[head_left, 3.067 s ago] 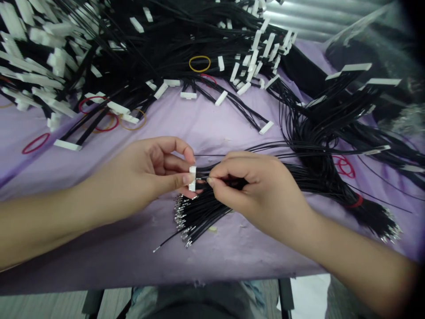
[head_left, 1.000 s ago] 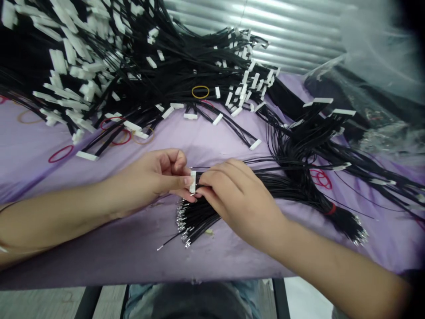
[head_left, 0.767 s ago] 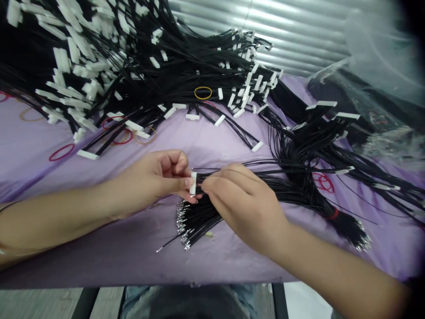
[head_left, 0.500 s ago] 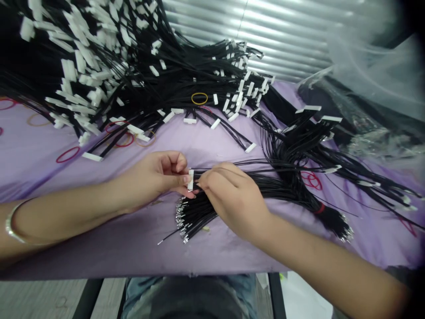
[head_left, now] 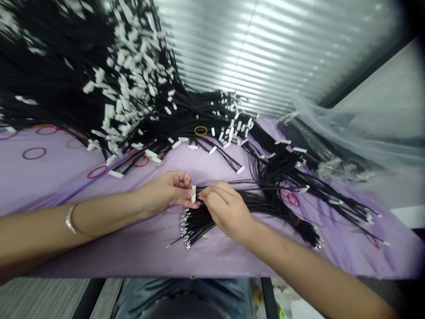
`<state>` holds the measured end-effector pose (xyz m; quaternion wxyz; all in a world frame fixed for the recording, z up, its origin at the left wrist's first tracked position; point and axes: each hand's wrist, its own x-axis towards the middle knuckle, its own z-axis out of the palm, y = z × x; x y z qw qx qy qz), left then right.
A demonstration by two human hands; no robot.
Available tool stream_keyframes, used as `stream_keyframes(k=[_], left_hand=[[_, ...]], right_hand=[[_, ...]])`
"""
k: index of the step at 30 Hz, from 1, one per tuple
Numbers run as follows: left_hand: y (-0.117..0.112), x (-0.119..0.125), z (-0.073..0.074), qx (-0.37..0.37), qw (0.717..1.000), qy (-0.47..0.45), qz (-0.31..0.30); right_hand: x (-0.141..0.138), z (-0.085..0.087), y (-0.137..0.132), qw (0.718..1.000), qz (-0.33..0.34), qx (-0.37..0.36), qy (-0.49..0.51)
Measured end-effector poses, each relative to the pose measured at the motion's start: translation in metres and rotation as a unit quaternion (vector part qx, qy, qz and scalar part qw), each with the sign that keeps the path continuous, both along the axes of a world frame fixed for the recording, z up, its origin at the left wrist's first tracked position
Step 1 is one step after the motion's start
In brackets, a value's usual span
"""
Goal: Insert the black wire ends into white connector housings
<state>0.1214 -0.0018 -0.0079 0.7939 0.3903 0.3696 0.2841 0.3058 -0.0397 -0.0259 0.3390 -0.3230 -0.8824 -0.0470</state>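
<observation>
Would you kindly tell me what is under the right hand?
Black wires on purple cloth show on either side of the right hand; what it covers cannot be seen.

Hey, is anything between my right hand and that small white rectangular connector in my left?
Only thin black wires span the gap from your right hand to the white rectangular connector; nothing else visible stands there.

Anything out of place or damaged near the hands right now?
Mostly tidy. One stray wire juts out at lower left from the wire bundle, apart from the other metal tips. A small yellowish scrap lies on the purple cover beside it. No damage shows, but the tips are too small to judge.
</observation>
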Motion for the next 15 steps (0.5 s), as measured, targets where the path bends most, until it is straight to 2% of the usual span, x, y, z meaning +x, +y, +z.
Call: stream_keyframes(k=[7,15], left_hand=[[0.0010,-0.0033,-0.0069,0.040,0.999,-0.011,0.008],[-0.0004,-0.0036,-0.0084,0.044,0.999,0.007,-0.004]], right_hand=[[0.0060,0.0014,0.0031,0.996,-0.075,-0.045,-0.014],[0.0071,0.0054,0.0050,0.997,-0.026,-0.074,-0.016]])
